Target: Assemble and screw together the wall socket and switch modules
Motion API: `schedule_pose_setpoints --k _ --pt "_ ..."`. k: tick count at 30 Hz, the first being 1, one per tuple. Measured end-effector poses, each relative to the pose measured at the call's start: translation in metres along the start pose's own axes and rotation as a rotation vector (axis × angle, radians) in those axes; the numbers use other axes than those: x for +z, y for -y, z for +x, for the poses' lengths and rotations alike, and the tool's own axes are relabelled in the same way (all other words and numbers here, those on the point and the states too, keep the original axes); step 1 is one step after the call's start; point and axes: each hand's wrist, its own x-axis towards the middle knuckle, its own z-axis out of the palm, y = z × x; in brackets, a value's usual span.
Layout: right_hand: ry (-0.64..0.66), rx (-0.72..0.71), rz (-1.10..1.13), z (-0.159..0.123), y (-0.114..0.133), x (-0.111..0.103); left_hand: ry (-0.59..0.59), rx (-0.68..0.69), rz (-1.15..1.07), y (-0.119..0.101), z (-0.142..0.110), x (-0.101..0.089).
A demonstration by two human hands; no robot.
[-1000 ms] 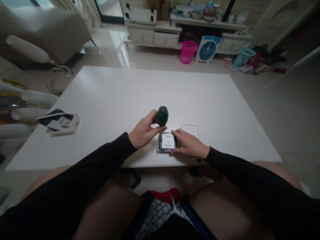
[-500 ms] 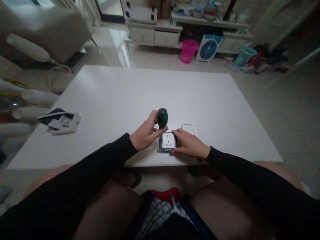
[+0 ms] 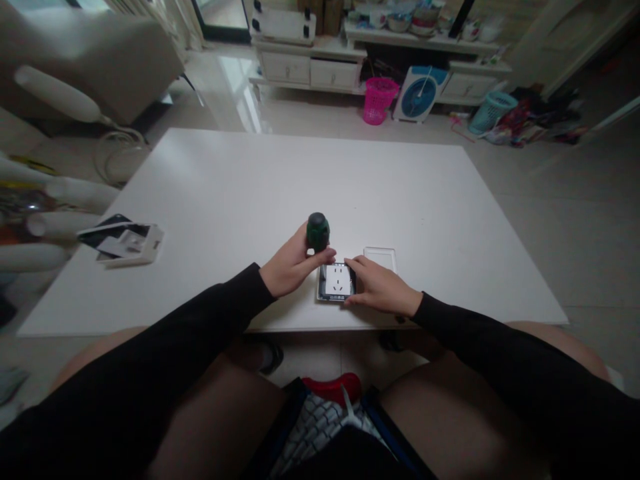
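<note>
My left hand point(image 3: 291, 265) is closed around the green and black handle of a screwdriver point(image 3: 318, 232), held upright above the left side of a wall socket point(image 3: 338, 281). The screwdriver's tip is hidden behind my fingers and thumb. The socket has a white face with slots inside a dark frame and lies face up on the white table. My right hand point(image 3: 379, 285) grips the socket's right edge between thumb and fingers. Just beyond that hand lies a white square frame point(image 3: 381, 257), partly covered by it.
At the table's left side sits a white box point(image 3: 145, 247) with dark and white flat pieces in it. A small dark object point(image 3: 399, 319) lies by the near edge of the white table point(image 3: 260, 180). Across the floor stand a pink basket point(image 3: 379, 103) and a blue fan point(image 3: 419, 97).
The screwdriver's handle has shifted and tilted slightly to the left in my left hand. My right hand stays on the socket. The whole view has drifted slightly.
</note>
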Motion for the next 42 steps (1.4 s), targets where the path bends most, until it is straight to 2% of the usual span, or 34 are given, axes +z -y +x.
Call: schedule_pose_setpoints --k 3,8,15,21,27,30,32,34,38,42 --pt "-0.006 -0.002 0.004 0.0 0.0 0.0 -0.023 0.025 -0.008 -0.002 0.002 -0.003" --pt "-0.005 -0.007 0.006 0.0 0.001 -0.001 0.052 0.046 -0.074 -0.002 -0.002 -0.001" --pt "-0.005 -0.005 0.01 0.0 0.002 -0.002 0.017 0.0 -0.123 0.003 -0.007 0.01" --pt "-0.012 -0.004 0.005 0.0 0.002 -0.002 -0.061 -0.015 -0.115 0.002 -0.003 0.008" --pt "0.006 0.003 -0.006 0.0 0.002 -0.002 -0.036 0.041 -0.158 0.001 -0.002 0.005" --pt "-0.002 -0.005 -0.007 0.0 0.0 -0.001 -0.074 0.02 -0.189 0.004 -0.005 0.009" --pt "-0.009 -0.012 -0.003 0.0 0.0 0.0 -0.054 0.0 -0.2 0.005 -0.006 0.011" --pt "-0.011 -0.015 0.001 0.0 0.0 -0.001 -0.024 -0.008 -0.175 0.006 -0.006 0.012" --pt "-0.003 -0.003 0.011 -0.001 0.001 -0.002 -0.047 -0.005 -0.064 0.004 -0.004 0.009" --pt "-0.01 -0.008 0.013 -0.001 0.0 -0.001 -0.035 -0.005 -0.076 0.0 -0.002 0.006"
